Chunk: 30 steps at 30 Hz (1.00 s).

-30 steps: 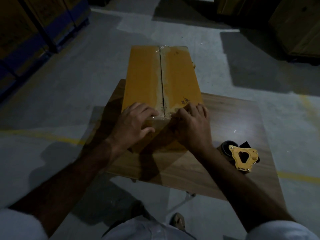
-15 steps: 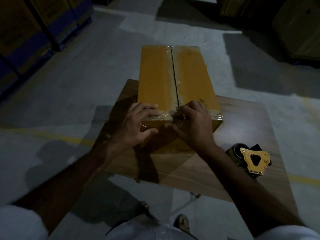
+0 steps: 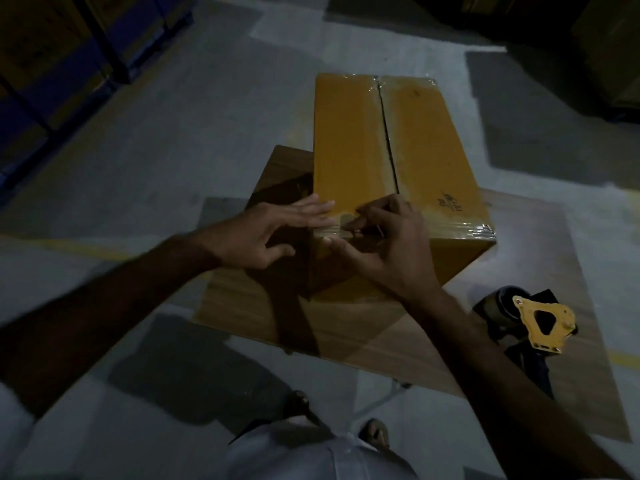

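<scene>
Right hand (image 3: 391,251) grip pinches the clear glossy tape (image 3: 460,230) at the near top edge of the long yellow-brown cardboard box (image 3: 415,150). Left hand (image 3: 273,230) grip is released, fingers flat on the near-left corner. The box lies on the wooden counter (image 3: 363,337), long axis pointing away, far end overhanging. A yellow tape dispenser (image 3: 540,327) lies apart, right.

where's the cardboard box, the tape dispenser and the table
brown cardboard box (image 3: 349,140): head view, left top flap
yellow and black tape dispenser (image 3: 540,342): head view, yellow side plate
wooden table (image 3: 363,341): head view, bare top near front edge
</scene>
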Motion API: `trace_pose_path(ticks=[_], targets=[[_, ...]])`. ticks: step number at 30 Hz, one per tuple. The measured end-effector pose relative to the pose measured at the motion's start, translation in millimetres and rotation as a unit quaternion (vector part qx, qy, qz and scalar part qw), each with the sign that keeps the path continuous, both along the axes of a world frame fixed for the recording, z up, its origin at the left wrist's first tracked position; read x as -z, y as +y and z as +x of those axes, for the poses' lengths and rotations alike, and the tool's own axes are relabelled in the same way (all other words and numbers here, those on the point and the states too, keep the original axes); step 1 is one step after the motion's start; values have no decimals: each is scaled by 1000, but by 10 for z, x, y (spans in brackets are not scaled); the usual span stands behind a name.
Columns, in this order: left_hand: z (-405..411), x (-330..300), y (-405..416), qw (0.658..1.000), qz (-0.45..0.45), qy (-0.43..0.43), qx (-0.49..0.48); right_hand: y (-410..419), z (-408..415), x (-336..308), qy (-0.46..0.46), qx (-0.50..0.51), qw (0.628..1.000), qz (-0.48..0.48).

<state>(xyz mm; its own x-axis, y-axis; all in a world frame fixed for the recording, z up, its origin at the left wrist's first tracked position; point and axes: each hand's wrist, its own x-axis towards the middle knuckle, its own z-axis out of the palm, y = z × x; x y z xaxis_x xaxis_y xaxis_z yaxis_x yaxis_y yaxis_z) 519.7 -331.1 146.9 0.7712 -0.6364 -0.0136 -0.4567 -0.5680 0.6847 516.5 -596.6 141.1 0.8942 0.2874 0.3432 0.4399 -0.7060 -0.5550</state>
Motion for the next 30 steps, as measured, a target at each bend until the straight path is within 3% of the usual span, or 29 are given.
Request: trace_pose_path(ticks=[6,13,16,20,24,30], targets=[[278,-27,-22,984,12,-174,36,208,-89,280,-87,71,993,-30],[447,-27,-67,959,63,-266,79,255,-154,388,-102,83,985,-115],[448,-30,-111,964,77,-240,87,239,-158,314,-88,65,988,-108],[395,118,-110,977,-3,-212,27,114,-49,246,-85,23,995,-46],[286,339,-184,973,-55,-219,-39,158,-108,267,-98,43,991,-77],[232,253,-245,974,-61,-201,-81,-122,-163,184,-82,-37,987,-133]])
